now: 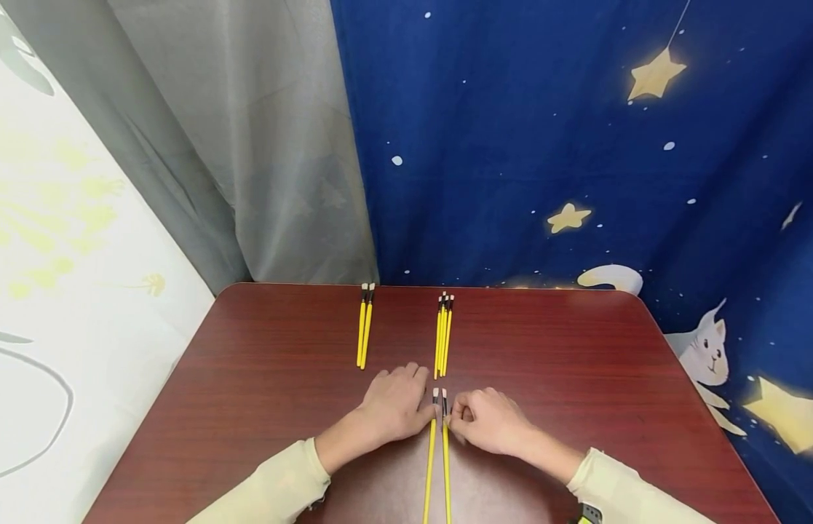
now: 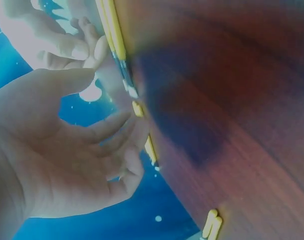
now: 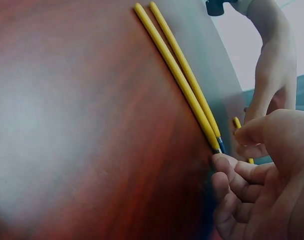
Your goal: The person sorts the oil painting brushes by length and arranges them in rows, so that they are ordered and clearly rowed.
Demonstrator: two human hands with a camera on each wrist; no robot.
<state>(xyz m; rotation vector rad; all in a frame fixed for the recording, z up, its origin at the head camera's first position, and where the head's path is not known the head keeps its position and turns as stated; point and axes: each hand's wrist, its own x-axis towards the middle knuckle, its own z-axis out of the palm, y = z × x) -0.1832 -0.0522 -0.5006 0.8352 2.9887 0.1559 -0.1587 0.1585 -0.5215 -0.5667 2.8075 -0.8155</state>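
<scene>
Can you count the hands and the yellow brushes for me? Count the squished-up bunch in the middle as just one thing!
Brushes: 4 (2 in the far-left pair, 2 in the near pair)
Squished-up bunch: 1
Hands: 2 (left hand, right hand)
Total: 7

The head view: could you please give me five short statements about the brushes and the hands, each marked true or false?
1. The front pair of brushes lies between the left hand and the right hand. True.
2. The front pair's bristles point toward the viewer. False: they point away.
3. The far-left pair lies beyond the left hand. True.
4. The brush handles are red. False: they are yellow.
5. The middle group lies beyond the front pair. True.
</scene>
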